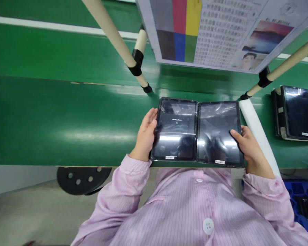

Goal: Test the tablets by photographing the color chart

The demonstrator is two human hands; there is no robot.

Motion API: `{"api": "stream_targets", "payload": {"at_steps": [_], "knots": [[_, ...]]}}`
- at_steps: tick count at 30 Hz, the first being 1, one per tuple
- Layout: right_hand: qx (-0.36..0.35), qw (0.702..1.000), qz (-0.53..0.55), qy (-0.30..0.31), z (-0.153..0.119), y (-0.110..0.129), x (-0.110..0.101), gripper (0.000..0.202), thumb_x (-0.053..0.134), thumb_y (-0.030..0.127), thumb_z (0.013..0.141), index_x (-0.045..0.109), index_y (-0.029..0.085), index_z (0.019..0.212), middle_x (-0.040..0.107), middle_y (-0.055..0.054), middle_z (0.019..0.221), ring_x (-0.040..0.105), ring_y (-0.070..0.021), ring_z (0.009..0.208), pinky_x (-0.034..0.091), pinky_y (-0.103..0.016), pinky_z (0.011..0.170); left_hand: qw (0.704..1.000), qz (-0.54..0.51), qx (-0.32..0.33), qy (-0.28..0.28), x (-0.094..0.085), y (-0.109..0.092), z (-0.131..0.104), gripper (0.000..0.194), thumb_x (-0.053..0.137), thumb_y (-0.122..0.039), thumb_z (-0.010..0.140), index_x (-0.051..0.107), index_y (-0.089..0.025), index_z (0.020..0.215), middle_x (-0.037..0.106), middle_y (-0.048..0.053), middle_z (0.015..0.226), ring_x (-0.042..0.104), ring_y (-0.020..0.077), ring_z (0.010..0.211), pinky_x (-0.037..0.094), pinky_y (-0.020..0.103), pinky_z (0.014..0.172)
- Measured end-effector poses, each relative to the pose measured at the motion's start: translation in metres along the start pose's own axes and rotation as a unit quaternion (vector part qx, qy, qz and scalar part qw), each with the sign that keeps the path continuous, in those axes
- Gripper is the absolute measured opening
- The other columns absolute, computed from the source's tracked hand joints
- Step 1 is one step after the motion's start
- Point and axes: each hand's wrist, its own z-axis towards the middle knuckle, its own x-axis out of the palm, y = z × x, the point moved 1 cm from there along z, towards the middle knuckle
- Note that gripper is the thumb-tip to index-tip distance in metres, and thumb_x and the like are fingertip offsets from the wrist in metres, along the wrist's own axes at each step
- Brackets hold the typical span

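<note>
Two dark tablets lie side by side in front of me, their inner edges close together. On the left tablet (176, 133) the lit screen reads "Shutting down..." above a small ring. The right tablet (218, 131) has a black screen with reflections. Both carry a small white label near the bottom edge. My left hand (145, 133) grips the outer side of the left tablet, fingers along its edge. My right hand (247, 145) is closed on the outer side of the right tablet, thumb over its screen and the other fingers mostly hidden.
A white foam strip (259, 135) lies right of the tablets on the green bench (66, 126). A stack of tablets (297, 112) stands farther right. A printed chart (215, 34) on beige tubes overhangs the back. A black stool (83, 179) and blue tray (297, 188) are below.
</note>
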Motion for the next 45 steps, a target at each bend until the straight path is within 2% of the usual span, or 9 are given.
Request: {"api": "stream_targets", "payload": {"at_steps": [5, 8, 14, 19, 22, 29, 31, 37, 45], "knots": [[0.0, 1.0, -0.002, -0.012, -0.012, 0.025, -0.029, 0.07, 0.093, 0.048, 0.063, 0.061, 0.029, 0.123, 0.074, 0.001, 0.081, 0.07, -0.021, 0.06, 0.057, -0.032, 0.051, 1.0, -0.005, -0.002, 0.005, 0.002, 0.0, 0.0, 0.07, 0.077, -0.066, 0.087, 0.066, -0.028, 0.145, 0.055, 0.012, 0.165, 0.046, 0.032, 0.158, 0.028, 0.051, 0.135], [-0.023, 0.999, 0.031, -0.007, -0.028, 0.036, -0.026, 0.068, 0.094, 0.05, 0.063, 0.065, 0.03, 0.121, 0.075, 0.0, 0.083, 0.073, -0.0225, 0.066, 0.059, -0.033, 0.056, 1.0, -0.009, -0.002, 0.014, 0.003, -0.002, -0.001, 0.069, 0.078, -0.066, 0.087, 0.066, -0.028, 0.144, 0.054, 0.011, 0.165, 0.046, 0.0317, 0.158, 0.029, 0.051, 0.135], [-0.087, 0.991, 0.082, 0.06, -0.051, 0.031, 0.076, 0.058, 0.079, 0.056, 0.08, 0.059, 0.029, 0.127, 0.076, -0.007, 0.121, 0.075, -0.0252, 0.106, 0.064, -0.041, 0.093, 0.997, -0.078, -0.002, 0.015, 0.006, -0.008, 0.0, 0.067, 0.071, -0.071, 0.09, 0.07, -0.027, 0.14, 0.061, 0.011, 0.159, 0.05, 0.0308, 0.154, 0.033, 0.049, 0.134], [-0.153, 0.985, -0.054, 0.05, -0.045, 0.013, 0.135, 0.068, 0.069, 0.061, 0.086, 0.057, 0.025, 0.143, 0.056, -0.016, 0.147, 0.054, -0.0342, 0.139, 0.042, -0.062, 0.123, 0.998, -0.063, -0.006, 0.016, 0.006, -0.016, -0.003, 0.068, 0.064, -0.075, 0.093, 0.072, -0.026, 0.139, 0.062, 0.01, 0.158, 0.051, 0.0312, 0.154, 0.035, 0.049, 0.133], [-0.182, 0.976, -0.116, 0.023, -0.038, 0.002, 0.139, 0.081, 0.067, 0.067, 0.086, 0.053, 0.024, 0.153, 0.034, -0.017, 0.166, 0.032, -0.0376, 0.157, 0.021, -0.064, 0.134, 0.999, -0.039, 0.0, 0.038, 0.005, -0.019, -0.004, 0.067, 0.065, -0.074, 0.093, 0.072, -0.027, 0.14, 0.062, 0.008, 0.158, 0.052, 0.0315, 0.153, 0.035, 0.05, 0.133], [-0.138, 0.973, 0.027, 0.181, -0.034, -0.012, 0.155, 0.108, 0.053, 0.077, 0.093, 0.002, 0.027, 0.174, 0.01, -0.005, 0.183, 0.009, -0.0234, 0.17, 0.006, -0.049, 0.14, 0.999, -0.018, -0.025, 0.038, 0.001, -0.016, -0.007, 0.063, 0.065, -0.068, 0.096, 0.068, -0.028, 0.144, 0.056, 0.006, 0.164, 0.045, 0.0306, 0.158, 0.029, 0.047, 0.134], [-0.142, 0.972, 0.038, 0.181, -0.032, -0.012, 0.157, 0.108, 0.056, 0.076, 0.092, 0.003, 0.028, 0.174, 0.009, -0.003, 0.183, 0.008, -0.0236, 0.17, 0.006, -0.048, 0.14, 0.999, -0.007, -0.019, 0.038, 0.001, -0.014, -0.007, 0.063, 0.066, -0.069, 0.094, 0.069, -0.027, 0.142, 0.06, 0.008, 0.16, 0.049, 0.0314, 0.154, 0.033, 0.047, 0.132], [-0.134, 0.977, -0.001, 0.165, -0.01, -0.013, 0.158, 0.107, 0.062, 0.078, 0.087, 0.018, 0.034, 0.174, 0.036, -0.006, 0.172, 0.027, -0.0296, 0.163, 0.005, -0.054, 0.139, 0.999, 0.009, -0.028, 0.015, 0.002, -0.007, -0.006, 0.071, 0.072, -0.071, 0.087, 0.063, -0.027, 0.142, 0.063, 0.009, 0.152, 0.055, 0.0323, 0.146, 0.041, 0.045, 0.125], [-0.123, 0.972, 0.047, 0.192, -0.029, -0.038, 0.147, 0.112, 0.061, 0.084, 0.085, 0.021, 0.03, 0.174, 0.014, -0.003, 0.183, 0.005, -0.0255, 0.171, 0.002, -0.046, 0.14, 0.993, -0.005, -0.116, -0.03, -0.001, -0.006, -0.02, 0.068, 0.075, -0.06, 0.088, 0.065, -0.027, 0.147, 0.057, 0.008, 0.163, 0.049, 0.0327, 0.155, 0.032, 0.048, 0.133]]}}
